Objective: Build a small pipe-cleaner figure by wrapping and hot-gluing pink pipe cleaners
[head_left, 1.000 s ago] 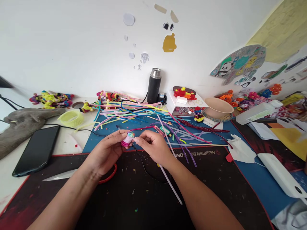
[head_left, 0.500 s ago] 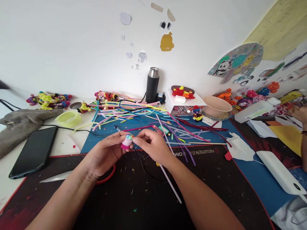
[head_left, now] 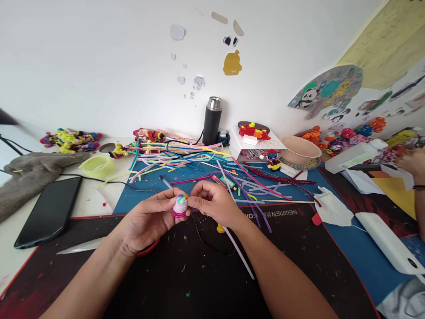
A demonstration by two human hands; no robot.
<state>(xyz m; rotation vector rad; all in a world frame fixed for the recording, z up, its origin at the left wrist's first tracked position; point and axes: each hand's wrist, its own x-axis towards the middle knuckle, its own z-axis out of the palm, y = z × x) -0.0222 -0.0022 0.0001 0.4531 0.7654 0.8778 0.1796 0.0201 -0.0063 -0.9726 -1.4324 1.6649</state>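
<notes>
My left hand (head_left: 148, 219) is closed around a small pink and white wound piece (head_left: 180, 206) with a many-coloured top. It holds the piece above the black desk mat (head_left: 186, 274). My right hand (head_left: 215, 203) is pinched against the right side of the same piece, fingertips curled together. A thin black wire (head_left: 199, 232) hangs down below the hands. A red ring (head_left: 149, 247) lies under my left wrist, and a white straw (head_left: 237, 252) runs beneath my right forearm.
Several coloured strips (head_left: 186, 161) are heaped on the blue mat behind the hands, with a black flask (head_left: 212, 119) at the wall. A phone (head_left: 49, 208) lies at left. Another person's hand (head_left: 413, 166) is at the right edge near a white box (head_left: 388, 241).
Both hands have shifted slightly to the right and toward me with the piece, and the piece now stands more upright between the fingertips. The other person's hand stays at the right edge.
</notes>
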